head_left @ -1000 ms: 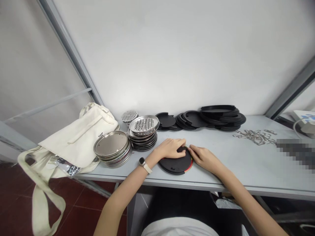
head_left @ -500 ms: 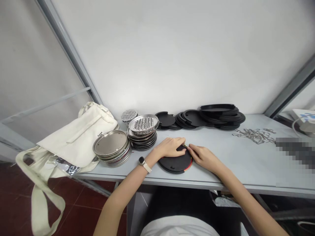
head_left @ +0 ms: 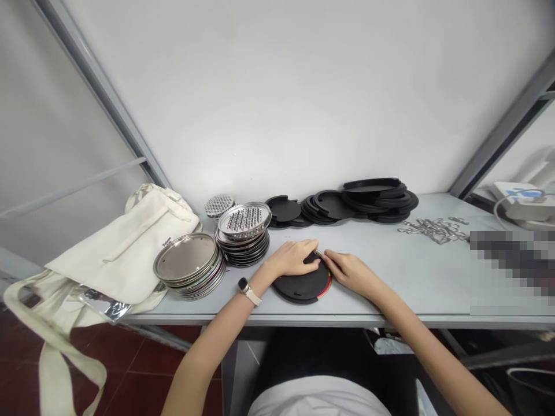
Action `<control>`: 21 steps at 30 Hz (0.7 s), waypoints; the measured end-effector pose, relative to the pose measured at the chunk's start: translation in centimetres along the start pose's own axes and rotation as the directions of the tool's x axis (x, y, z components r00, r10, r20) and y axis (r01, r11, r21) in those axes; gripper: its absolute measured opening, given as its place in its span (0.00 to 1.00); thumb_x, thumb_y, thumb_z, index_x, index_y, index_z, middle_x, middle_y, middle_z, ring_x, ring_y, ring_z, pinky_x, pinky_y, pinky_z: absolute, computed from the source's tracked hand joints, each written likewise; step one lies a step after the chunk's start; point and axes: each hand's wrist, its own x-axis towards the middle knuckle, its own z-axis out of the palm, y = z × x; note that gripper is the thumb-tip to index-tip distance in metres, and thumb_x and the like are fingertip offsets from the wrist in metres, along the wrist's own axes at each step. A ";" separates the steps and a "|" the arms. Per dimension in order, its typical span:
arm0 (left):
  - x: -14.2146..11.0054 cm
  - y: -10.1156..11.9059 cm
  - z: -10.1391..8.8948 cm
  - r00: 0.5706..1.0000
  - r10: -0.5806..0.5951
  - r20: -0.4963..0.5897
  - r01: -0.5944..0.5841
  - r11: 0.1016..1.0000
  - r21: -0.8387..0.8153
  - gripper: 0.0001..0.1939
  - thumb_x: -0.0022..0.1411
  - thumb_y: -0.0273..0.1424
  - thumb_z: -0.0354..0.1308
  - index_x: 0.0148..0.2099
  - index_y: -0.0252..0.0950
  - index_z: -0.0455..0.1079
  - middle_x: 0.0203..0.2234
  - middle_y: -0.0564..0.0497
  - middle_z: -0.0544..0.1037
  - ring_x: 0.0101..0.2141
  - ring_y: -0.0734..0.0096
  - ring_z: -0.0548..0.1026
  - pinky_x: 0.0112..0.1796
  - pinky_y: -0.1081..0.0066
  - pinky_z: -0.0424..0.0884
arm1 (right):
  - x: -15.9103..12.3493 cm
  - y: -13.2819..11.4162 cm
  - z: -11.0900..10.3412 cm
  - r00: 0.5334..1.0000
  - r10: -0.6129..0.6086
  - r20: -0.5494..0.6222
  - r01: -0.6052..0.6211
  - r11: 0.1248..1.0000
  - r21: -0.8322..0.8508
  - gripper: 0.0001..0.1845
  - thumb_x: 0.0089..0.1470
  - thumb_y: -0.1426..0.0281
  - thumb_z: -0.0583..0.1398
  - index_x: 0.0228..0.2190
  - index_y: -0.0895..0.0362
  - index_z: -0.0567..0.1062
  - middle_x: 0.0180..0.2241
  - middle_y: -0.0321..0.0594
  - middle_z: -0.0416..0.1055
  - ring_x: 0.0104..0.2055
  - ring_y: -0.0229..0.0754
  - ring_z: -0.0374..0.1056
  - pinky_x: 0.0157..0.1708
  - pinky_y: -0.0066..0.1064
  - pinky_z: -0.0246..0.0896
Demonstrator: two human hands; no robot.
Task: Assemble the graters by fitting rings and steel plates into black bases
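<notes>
A black round holder (head_left: 299, 287) lies flat near the table's front edge, with a red and yellow rim showing at its right side. My left hand (head_left: 297, 258) rests over its upper part, fingers curled at the far edge and thumb bent inward. At the upper right edge is a small shiny metal clip (head_left: 318, 253). My right hand (head_left: 351, 274) pinches this clip between thumb and forefinger; the fingers partly hide it. Left of my hands stands a stack of round metal lids (head_left: 186, 257).
Round metal graters (head_left: 245, 221) are stacked behind the lids. Several black holders (head_left: 332, 205) lie along the wall. Loose metal clips (head_left: 436, 230) form a pile at right. A cream canvas bag (head_left: 117, 248) sits at the left end, its strap hanging down.
The camera view has shifted slightly. Both hands stay at the holder, and the right fingers still pinch the metal clip at its edge.
</notes>
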 end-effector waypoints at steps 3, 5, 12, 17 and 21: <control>0.1 -0.1 0.0 1.000 0.008 -0.012 -0.008 1.000 -0.005 0.07 0.62 0.36 0.51 0.39 0.37 0.61 0.31 0.52 0.71 0.28 0.69 0.69 0.28 0.70 0.58 | 0.0 0.0 0.0 1.000 -0.004 0.004 0.004 1.000 -0.005 0.16 0.64 0.66 0.43 0.29 0.54 0.65 0.21 0.37 0.69 0.22 0.40 0.65 0.25 0.27 0.51; 0.1 -0.1 0.0 1.000 0.020 -0.021 -0.020 1.000 -0.009 0.07 0.62 0.35 0.51 0.38 0.37 0.61 0.30 0.52 0.70 0.28 0.70 0.68 0.27 0.70 0.57 | 0.1 0.0 -0.1 1.000 -0.004 0.006 0.004 1.000 -0.008 0.15 0.64 0.66 0.43 0.30 0.54 0.65 0.21 0.37 0.69 0.22 0.40 0.65 0.25 0.28 0.50; 0.1 -0.1 0.1 0.999 0.039 -0.001 -0.039 0.999 -0.018 0.06 0.62 0.34 0.50 0.38 0.37 0.62 0.31 0.52 0.70 0.29 0.71 0.68 0.28 0.70 0.58 | 0.1 -0.1 -0.2 1.000 0.002 0.003 -0.002 1.000 0.000 0.15 0.63 0.67 0.44 0.30 0.55 0.67 0.22 0.38 0.70 0.23 0.40 0.65 0.26 0.28 0.51; 0.1 0.0 0.2 0.999 0.036 0.000 -0.036 0.999 -0.023 0.07 0.62 0.34 0.49 0.42 0.37 0.62 0.32 0.52 0.72 0.29 0.69 0.70 0.29 0.70 0.59 | 0.1 -0.1 -0.1 1.000 0.005 0.012 -0.005 1.000 0.002 0.16 0.64 0.67 0.44 0.30 0.55 0.67 0.23 0.39 0.70 0.23 0.40 0.65 0.26 0.28 0.51; 0.0 0.0 0.2 1.000 -0.007 -0.009 0.006 0.998 -0.061 0.17 0.62 0.34 0.50 0.52 0.36 0.57 0.30 0.52 0.72 0.29 0.67 0.71 0.28 0.71 0.59 | 0.1 -0.1 -0.1 1.000 0.007 0.011 -0.007 1.000 0.010 0.16 0.64 0.66 0.43 0.30 0.55 0.65 0.22 0.38 0.70 0.22 0.40 0.65 0.25 0.28 0.51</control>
